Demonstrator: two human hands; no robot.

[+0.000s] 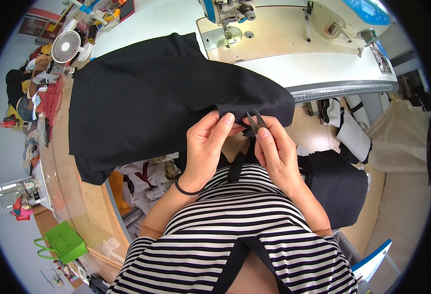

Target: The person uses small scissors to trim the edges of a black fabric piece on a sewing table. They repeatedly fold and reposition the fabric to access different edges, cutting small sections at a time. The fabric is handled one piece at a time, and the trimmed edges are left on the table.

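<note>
A large piece of black fabric point(142, 93) is spread over the sewing table and hangs past its front edge. My left hand point(208, 139) pinches the edge of this fabric between thumb and fingers, with a dark band round the wrist. Close beside it, my right hand point(275, 149) grips small thread snips point(256, 123), whose two pointed blades stand apart and point up toward the cloth. A small dark flap of cloth lies by the right fingers; its link to the main piece is partly hidden.
Behind the fabric stands a sewing machine point(230, 34) on a white table with a ruler strip point(342, 91) along its front edge. A small white fan point(67, 46) is at the far left. Folded black cloth point(335, 188) lies at my right. A green bag point(64, 241) stands at lower left.
</note>
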